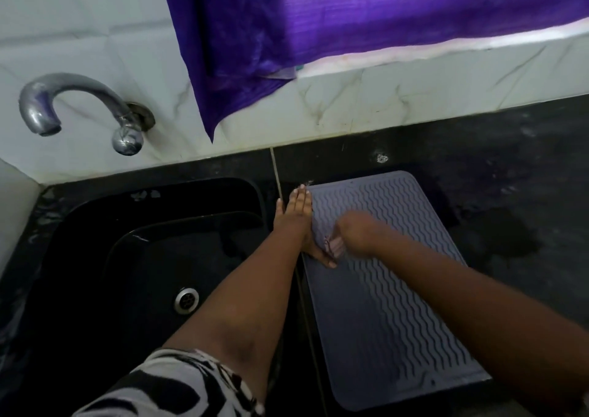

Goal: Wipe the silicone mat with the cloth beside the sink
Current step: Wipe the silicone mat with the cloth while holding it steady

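A grey silicone mat (392, 292) with wavy ridges lies on the black counter just right of the sink. My left hand (294, 215) rests flat with fingers straight on the mat's left edge near its far corner. My right hand (353, 235) is blurred and closed around a small pale cloth (334, 244), pressed on the mat close to my left thumb. Most of the cloth is hidden under the hand.
A black sink (153, 257) with a metal drain (186, 300) fills the left. A chrome tap (79, 110) comes out of the marble wall. A purple curtain (318, 34) hangs above. Wet patches mark the black counter (510, 193) right of the mat.
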A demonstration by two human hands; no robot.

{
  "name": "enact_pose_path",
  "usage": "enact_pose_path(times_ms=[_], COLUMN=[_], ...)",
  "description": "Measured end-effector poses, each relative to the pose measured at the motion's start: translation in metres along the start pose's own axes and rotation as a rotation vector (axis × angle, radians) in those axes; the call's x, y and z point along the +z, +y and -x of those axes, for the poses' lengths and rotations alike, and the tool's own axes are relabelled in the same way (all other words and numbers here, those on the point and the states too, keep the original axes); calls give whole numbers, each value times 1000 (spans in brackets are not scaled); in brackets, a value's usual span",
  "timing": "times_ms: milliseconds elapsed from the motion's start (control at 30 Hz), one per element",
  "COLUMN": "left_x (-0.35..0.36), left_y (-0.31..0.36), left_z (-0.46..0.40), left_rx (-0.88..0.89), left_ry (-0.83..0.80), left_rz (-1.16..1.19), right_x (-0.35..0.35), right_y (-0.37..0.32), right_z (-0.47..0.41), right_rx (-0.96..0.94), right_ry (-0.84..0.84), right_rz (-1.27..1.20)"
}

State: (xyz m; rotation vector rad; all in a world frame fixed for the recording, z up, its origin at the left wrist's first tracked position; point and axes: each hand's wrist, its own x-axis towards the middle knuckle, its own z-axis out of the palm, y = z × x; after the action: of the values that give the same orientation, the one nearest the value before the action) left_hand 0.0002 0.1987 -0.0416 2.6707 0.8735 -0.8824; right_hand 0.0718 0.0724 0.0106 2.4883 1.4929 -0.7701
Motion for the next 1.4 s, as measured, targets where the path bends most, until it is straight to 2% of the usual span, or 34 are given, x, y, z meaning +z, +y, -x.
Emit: enact_pose_path(times_ms=[33, 133, 300, 400, 433, 533, 600, 667, 767, 833, 900, 1000, 1133, 1267, 1400], left_x=[-1, -2, -1, -2, -1, -2, -3, -6, -10, -11, -10, -8, -7, -7, -8], left_y=[0, -1, -2, -2, -1, 1, 1, -1, -5, -2, 2, 4, 4, 3, 3], left_z=[1, 1, 2, 2, 3, 4, 5, 7, 2, -1, -3, -3, 1, 3, -1], left_rx=[3, 8, 22, 6, -3, -20, -23, -5, 21, -1, -33, -55, -51, -49, -52], left_ry=[-6, -37, -38, -31, -22, -17, -19, -38, -107, -144, -153, -148, -107, -88, -108], left_rz=[7, 1, -28, -29, -20, -36, -30, 1, 11, -44, -89, -137, -149, -113, -107], right_x=[-19, -56, -16, -4, 2, 17, 0, -36, -70, -66, -46, -4, 15, -11, -61], right_y=[2, 5, -17, -22, -21, -9, 1, 7, 15, 12, 8, 8, 2, 9, 18], right_z=[-7, -41, -71, -50, -34, 14, 24, 15, -19, -43, -59, -65, -37, -4, -24], right_rx=[17, 36, 86, 126, 119, 16, 37, 81, 43, 49, 95, 175, 247, 168, 210], right_ry=[12, 193, 78, -162, -192, -46, -117, -187, 47, 167, 196, 196, 68, -76, 39], right_rz=[-50, -136, 69, 174, 177, 37, 16, -130, -295, -232, -64, 66, 31, 23, -150])
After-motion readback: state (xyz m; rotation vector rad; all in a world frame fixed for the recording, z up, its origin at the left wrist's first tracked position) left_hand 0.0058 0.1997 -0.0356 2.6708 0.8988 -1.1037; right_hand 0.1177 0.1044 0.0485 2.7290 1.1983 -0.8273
